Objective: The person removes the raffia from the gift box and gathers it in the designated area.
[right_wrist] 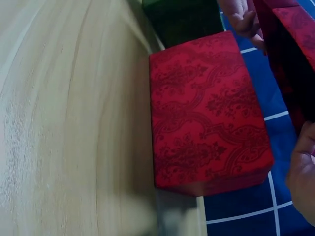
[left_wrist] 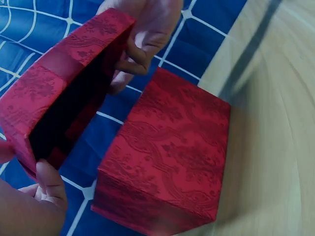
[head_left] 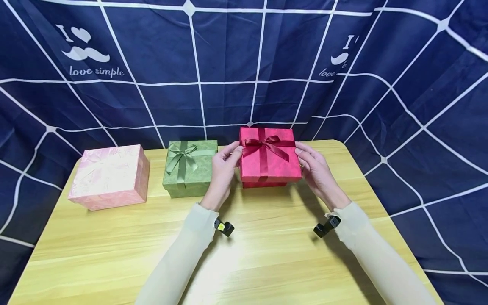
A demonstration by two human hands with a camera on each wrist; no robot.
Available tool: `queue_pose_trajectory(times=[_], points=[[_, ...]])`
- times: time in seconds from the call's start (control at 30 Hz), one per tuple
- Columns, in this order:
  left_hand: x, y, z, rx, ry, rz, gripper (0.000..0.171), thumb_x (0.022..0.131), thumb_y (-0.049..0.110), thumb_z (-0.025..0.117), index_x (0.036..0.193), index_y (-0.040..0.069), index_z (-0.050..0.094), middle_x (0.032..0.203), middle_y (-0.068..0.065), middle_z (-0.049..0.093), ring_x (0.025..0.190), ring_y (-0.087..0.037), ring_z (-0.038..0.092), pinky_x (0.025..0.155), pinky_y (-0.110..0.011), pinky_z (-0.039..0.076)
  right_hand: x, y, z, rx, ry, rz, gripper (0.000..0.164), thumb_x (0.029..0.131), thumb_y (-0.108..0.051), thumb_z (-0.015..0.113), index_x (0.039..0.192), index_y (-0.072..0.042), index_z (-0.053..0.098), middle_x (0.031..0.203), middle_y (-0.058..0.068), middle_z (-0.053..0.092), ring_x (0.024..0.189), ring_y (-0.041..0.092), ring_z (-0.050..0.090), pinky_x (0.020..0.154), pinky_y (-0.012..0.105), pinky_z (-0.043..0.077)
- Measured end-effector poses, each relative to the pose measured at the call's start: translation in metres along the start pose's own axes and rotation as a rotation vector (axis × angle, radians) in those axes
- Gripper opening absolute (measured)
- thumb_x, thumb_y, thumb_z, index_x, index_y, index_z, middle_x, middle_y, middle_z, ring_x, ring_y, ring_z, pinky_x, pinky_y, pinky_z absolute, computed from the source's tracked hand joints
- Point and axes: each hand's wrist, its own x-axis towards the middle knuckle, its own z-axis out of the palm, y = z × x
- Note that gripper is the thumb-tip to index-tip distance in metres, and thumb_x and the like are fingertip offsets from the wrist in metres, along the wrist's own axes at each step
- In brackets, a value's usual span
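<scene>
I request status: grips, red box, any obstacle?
Left grip and right grip holding red lid. Lid apart, above red base. Nothing seen between; green box near left grip.

Red lid, floral-patterned, dark-red ribbon bow on top, held at opposite sides by left hand and right hand, raised apart from base; dark hollow underside showing. Matching red box base on desk.

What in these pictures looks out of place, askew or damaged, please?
Only the red lid stands out: the left hand and right hand hold it, while the wrist views show it apart from the red base, not seated on it. Nothing looks spilled or damaged.
</scene>
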Motion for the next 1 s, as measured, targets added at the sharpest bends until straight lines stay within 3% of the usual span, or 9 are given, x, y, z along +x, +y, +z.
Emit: queue_pose_trajectory(times=[0.13,0.33,0.47,0.63,0.83,1.0], points=[[-0.004,0.007,-0.002,-0.006,-0.021,-0.035,0.037,0.104,0.004,0.071,0.137,-0.012,0.069,0.103,-0.003,0.075,0.078,-0.009,0.064,0.076,-0.024,0.053,-0.005,-0.003,0.0,0.014,-0.018,0.014,0.021,0.114,-0.008,0.054,0.127,-0.005,0.071,0.115,0.006,0.077,0.095,0.014,0.073,0.084,0.027,0.061],[-0.01,0.015,-0.006,-0.028,-0.086,-0.055,0.023,0.104,0.005,0.073,0.12,-0.011,0.075,0.086,0.002,0.074,0.074,-0.011,0.067,0.082,-0.03,0.053,-0.01,-0.009,-0.005,-0.023,-0.062,0.022,0.024,0.115,-0.009,0.053,0.122,-0.006,0.076,0.118,0.007,0.076,0.101,0.015,0.073,0.092,0.027,0.058],[-0.013,0.02,-0.01,0.038,-0.127,-0.072,0.017,0.103,0.008,0.075,0.112,-0.006,0.079,0.093,0.001,0.076,0.078,-0.013,0.068,0.094,-0.039,0.049,-0.012,-0.011,-0.01,-0.046,-0.105,0.012,0.026,0.115,-0.007,0.054,0.126,-0.006,0.077,0.122,0.007,0.077,0.107,0.016,0.072,0.098,0.028,0.056],[-0.016,0.025,-0.014,0.157,-0.172,-0.07,0.027,0.103,0.012,0.076,0.121,-0.007,0.077,0.108,-0.005,0.076,0.089,-0.016,0.069,0.103,-0.048,0.048,-0.014,-0.012,-0.014,-0.055,-0.161,-0.013,0.032,0.115,-0.003,0.05,0.135,-0.006,0.075,0.135,0.009,0.074,0.121,0.018,0.07,0.109,0.03,0.051],[-0.02,0.029,-0.02,0.257,-0.207,0.033,0.031,0.101,0.008,0.078,0.128,-0.007,0.076,0.121,-0.005,0.07,0.093,-0.014,0.059,0.085,-0.027,0.048,-0.017,-0.015,-0.015,-0.101,-0.203,-0.077,0.037,0.114,-0.001,0.051,0.147,-0.005,0.066,0.146,0.009,0.066,0.126,0.019,0.066,0.114,0.029,0.046],[-0.024,0.032,-0.023,0.244,-0.234,0.116,0.03,0.099,0.004,0.079,0.128,-0.004,0.078,0.113,-0.001,0.067,0.08,-0.011,0.051,0.069,-0.022,0.042,-0.02,-0.018,-0.017,-0.199,-0.242,-0.113,0.04,0.115,-0.002,0.05,0.153,-0.006,0.062,0.14,0.005,0.066,0.11,0.016,0.063,0.1,0.026,0.048]])
